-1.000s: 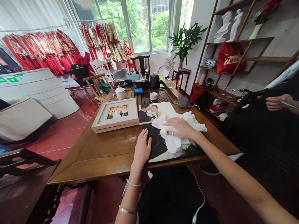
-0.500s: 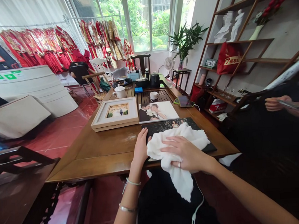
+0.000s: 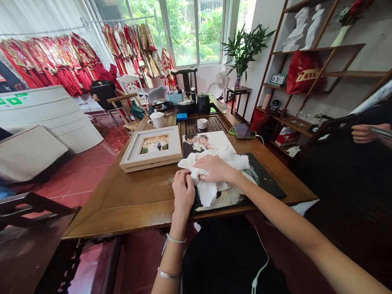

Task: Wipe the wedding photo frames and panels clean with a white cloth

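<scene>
A dark photo panel with a pale gown pictured on it lies flat at the table's near edge. Across its upper left part is a bunched white cloth, which also overlaps the lower edge of a wedding photo print. My right hand presses on the cloth and grips it, a ring on one finger. At the dark panel's left edge, my left hand has its fingers curled, holding the panel close beside the cloth.
Light wooden picture frames are stacked to the left. Behind are a lidded white mug, a small white cup on a slatted tea tray, and a phone with a cable. At right, another person's hand holds a flat object.
My right hand has pushed the cloth away from me and to the left, uncovering the panel's lower part. My left hand's fingers have curled in more at the panel's edge.
</scene>
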The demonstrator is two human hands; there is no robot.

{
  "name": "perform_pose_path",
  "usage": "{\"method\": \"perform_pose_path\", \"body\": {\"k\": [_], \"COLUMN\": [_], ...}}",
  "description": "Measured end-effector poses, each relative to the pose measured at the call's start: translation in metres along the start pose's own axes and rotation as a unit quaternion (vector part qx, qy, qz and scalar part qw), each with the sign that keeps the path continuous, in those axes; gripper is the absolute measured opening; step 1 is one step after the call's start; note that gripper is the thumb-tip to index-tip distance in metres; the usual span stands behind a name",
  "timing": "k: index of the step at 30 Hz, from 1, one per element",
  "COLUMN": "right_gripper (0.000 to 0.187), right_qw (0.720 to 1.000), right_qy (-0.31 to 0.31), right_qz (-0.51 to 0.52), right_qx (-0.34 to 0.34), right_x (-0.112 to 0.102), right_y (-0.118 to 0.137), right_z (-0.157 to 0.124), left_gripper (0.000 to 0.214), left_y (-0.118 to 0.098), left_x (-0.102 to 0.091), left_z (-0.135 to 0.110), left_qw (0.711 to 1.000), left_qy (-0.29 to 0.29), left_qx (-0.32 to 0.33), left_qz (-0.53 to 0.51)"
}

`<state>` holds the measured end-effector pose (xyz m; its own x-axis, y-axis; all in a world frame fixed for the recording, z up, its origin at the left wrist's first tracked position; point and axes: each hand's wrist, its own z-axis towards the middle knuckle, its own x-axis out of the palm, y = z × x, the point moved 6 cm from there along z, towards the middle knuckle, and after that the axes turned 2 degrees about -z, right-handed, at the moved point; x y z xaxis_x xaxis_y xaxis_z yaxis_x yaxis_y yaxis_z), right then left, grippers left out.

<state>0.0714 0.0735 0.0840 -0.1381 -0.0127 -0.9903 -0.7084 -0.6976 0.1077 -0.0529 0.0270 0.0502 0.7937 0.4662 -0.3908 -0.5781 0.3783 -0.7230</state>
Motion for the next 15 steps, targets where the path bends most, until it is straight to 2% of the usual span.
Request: {"method": "perform_pose_path", "body": {"k": [3, 8, 11, 15], "right_gripper": [0.038, 0.043, 0.043, 0.043], "right_qw": [1.0, 0.999, 0.999, 0.997], "right_qy": [0.008, -0.012, -0.03, -0.038], "right_qz": [0.0, 0.006, -0.002, 0.019], "right_qx": [-0.029, -0.042, -0.045, -0.059], "right_x": [0.002, 0.006, 0.008, 0.007], "right_y": [0.015, 0.033, 0.04, 0.045], "right_z": [0.0, -0.021, -0.038, -0.064], "left_gripper": [0.02, 0.025, 0.035, 0.045], "left_y": [0.007, 0.007, 0.0, -0.001], "left_x": [-0.001, 0.002, 0.004, 0.012], "left_z": [-0.001, -0.003, -0.003, -0.004], "left_qw": [1.0, 0.999, 0.999, 0.991], "left_qy": [-0.023, -0.026, 0.016, 0.101], "left_qx": [-0.014, -0.014, -0.003, -0.034], "left_qz": [-0.01, -0.029, -0.04, -0.077]}}
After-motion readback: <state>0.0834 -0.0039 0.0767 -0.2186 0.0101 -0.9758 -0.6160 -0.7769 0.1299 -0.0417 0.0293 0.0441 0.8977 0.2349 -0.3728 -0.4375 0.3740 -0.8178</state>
